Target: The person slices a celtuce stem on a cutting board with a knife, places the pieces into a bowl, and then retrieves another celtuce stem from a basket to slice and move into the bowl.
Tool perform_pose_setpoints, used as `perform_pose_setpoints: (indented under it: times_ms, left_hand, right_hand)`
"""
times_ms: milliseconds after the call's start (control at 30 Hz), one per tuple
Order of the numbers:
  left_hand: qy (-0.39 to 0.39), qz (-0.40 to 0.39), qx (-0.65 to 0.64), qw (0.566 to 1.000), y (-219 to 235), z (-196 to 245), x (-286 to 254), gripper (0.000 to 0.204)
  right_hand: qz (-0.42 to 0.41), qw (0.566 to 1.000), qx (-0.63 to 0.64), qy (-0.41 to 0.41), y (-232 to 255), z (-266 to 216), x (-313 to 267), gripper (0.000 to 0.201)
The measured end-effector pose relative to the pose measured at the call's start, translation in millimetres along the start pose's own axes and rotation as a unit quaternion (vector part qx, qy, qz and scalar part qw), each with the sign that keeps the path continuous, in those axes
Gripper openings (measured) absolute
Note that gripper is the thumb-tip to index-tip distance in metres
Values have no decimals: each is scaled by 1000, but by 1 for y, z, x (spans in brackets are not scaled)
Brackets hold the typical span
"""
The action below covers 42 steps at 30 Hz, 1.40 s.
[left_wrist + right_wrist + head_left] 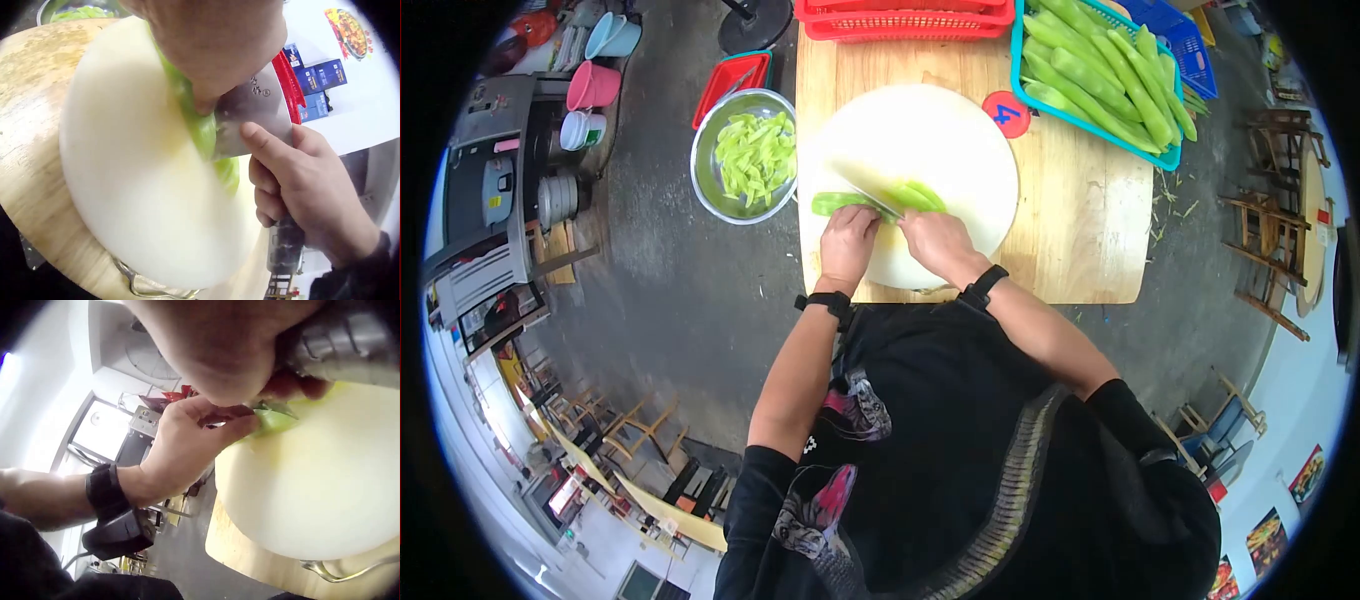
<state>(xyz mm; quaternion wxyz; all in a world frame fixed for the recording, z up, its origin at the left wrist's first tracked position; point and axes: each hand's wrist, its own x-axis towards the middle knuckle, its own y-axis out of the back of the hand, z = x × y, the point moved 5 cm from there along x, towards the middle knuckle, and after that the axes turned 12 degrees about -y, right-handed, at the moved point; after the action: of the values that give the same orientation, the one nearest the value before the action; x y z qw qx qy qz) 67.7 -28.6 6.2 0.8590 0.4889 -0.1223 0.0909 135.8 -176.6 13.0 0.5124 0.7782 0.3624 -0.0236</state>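
My right hand (941, 242) grips a cleaver (250, 109) by its handle, with the forefinger lying along the broad metal blade. The blade stands across a light green, flat pod like a sword bean (828, 203) on a round white cutting board (945, 115). On the pod's left part, my left hand (848, 243) holds it down with bent fingertips close beside the blade. Cut green pieces (922, 195) lie to the right of the blade. In the right wrist view, the left thumb and fingers pinch the pod (275, 420), while the right hand hides most of the blade.
A steel bowl (700, 180) of green slices (755, 160) stands left of the wooden table (1090, 220). At the back right, a teal basket (1017, 70) holds whole pods (1100, 70). Red baskets (905, 25) and a red lid marked 4 (1007, 114) are beyond the board.
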Motion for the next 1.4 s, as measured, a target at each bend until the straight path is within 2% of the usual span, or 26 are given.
perform_pose_setpoints:
  times_ms: [167, 367, 433, 667, 733, 833, 967, 1400]
  left_hand:
    - [-6, -17, -20, 1000, 3, -7, -5, 12]
    - [-30, -19, 37, 999, 16, -6, 2, 13]
    - [-5, -73, 37, 997, 12, -11, 3, 13]
    - [22, -118, 37, 992, 9, -12, 1, 14]
    - [-28, -89, 55, 994, 10, -11, 2, 14]
    - [-32, -50, 53, 997, 10, -10, 2, 13]
    - [-14, -72, 56, 996, 9, -12, 2, 16]
    - [-10, -98, 60, 993, 10, -13, 6, 15]
  right_hand:
    - [8, 1000, 5, -15, 27, 12, -23, 26]
    - [-21, 1000, 2, -11, 31, -1, -46, 26]
    - [-9, 1000, 8, -5, 22, 0, -48, 27]
    - [-7, 1000, -11, -4, 16, 3, -48, 27]
    - [-5, 1000, -10, -4, 15, 5, -51, 26]
    - [-5, 1000, -6, -6, 14, 7, -55, 25]
    - [-23, 1000, -20, -9, 18, 8, -58, 19]
    - [-31, 999, -31, -23, 15, 5, -57, 18]
